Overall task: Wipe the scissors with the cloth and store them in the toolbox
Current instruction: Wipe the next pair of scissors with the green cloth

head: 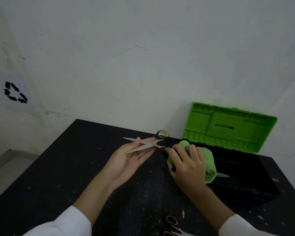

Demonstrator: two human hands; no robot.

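A pair of scissors (147, 144) with black-and-green handles is spread wide, blades pointing left, above the dark table. My left hand (128, 160) lies palm up under the blades, its thumb pressing the upper blade against the fingers. My right hand (186, 165) grips a green cloth (209, 165) bunched around the lower handle, which is mostly hidden. The other handle loop (163, 134) sticks up free. Right behind the cloth, the toolbox (245, 189) has a black base and a green lid (228, 126) standing open against the wall.
A metal blade tip (224, 175) shows inside the toolbox behind the cloth. Orange-handled scissors (173, 223) lie at the table's near edge between my sleeves. The speckled black table (66, 167) stands in a corner of white walls.
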